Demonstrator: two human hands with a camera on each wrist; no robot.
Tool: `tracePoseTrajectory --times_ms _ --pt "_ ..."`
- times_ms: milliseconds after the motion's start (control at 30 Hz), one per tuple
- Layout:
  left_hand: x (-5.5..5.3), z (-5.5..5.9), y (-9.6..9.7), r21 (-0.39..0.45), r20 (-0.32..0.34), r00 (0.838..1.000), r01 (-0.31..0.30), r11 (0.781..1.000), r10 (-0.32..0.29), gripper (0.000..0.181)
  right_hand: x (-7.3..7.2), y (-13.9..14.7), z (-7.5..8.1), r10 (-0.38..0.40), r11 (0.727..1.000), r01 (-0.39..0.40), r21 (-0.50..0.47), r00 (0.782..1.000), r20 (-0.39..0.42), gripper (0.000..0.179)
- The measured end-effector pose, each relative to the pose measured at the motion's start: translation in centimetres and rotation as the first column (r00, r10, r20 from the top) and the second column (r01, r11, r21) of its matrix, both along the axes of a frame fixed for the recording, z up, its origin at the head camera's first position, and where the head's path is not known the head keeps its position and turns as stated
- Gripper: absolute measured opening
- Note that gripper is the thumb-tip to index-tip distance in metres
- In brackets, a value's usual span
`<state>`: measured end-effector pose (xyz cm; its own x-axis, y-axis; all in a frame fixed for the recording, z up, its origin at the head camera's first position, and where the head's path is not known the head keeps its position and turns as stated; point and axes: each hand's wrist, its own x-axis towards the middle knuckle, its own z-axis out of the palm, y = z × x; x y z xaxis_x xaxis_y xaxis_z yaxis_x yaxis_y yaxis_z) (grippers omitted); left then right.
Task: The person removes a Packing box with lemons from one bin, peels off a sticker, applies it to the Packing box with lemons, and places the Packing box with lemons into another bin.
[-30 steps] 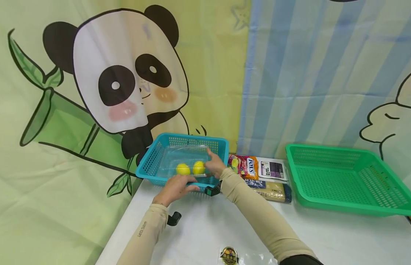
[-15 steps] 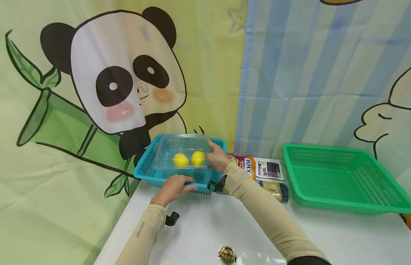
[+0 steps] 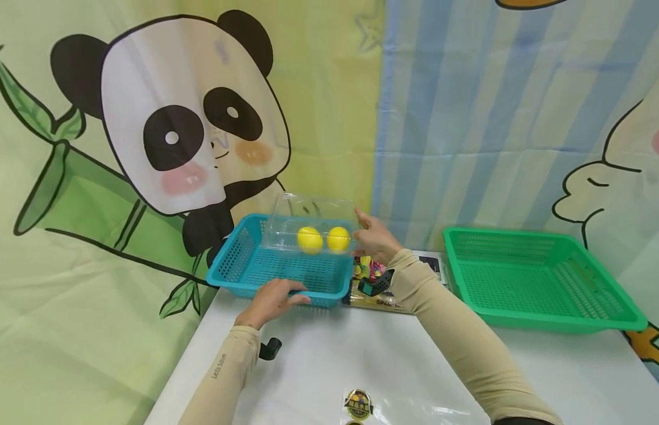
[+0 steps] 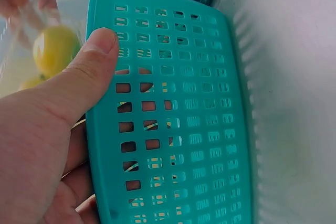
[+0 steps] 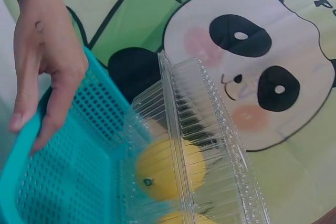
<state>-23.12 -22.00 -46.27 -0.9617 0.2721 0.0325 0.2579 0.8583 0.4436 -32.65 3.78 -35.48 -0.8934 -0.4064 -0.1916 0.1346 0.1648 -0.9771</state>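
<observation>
My right hand [image 3: 377,239] grips the right end of a clear plastic clamshell box [image 3: 316,208]. Two round yellow fruits [image 3: 310,240] sit inside it; the right wrist view shows a stem end on one yellow fruit [image 5: 170,169]. The box is tilted and held above the back of a blue plastic basket [image 3: 303,268]. On the basket's near rim, my left hand [image 3: 272,300] holds fast. The left wrist view shows its thumb [image 4: 94,59] on the outside wall and fingers behind the mesh. My right hand's fingers are partly hidden behind the box's end.
Right of the blue basket lie a colourful candy bag [image 3: 368,267] and a gold spaghetti packet [image 3: 379,300]. Farther right stands a green basket [image 3: 521,289]. A clear plastic bag with a black-and-gold sticker [image 3: 358,404] lies at the front. A printed curtain [image 3: 329,118] hangs behind.
My right hand has lifted the clamshell box with the fruits up out of the blue basket and shifted it to the right. My left hand has stayed on the basket's rim.
</observation>
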Motion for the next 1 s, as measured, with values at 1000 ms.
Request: tracePoseTrajectory --times_ms 1000 --pt "-0.1 -0.3 0.0 -0.04 0.009 1.0 -0.018 0.999 0.019 0.048 9.8 16.6 -0.7 -0.049 0.991 0.068 0.113 0.986 -0.159 0.075"
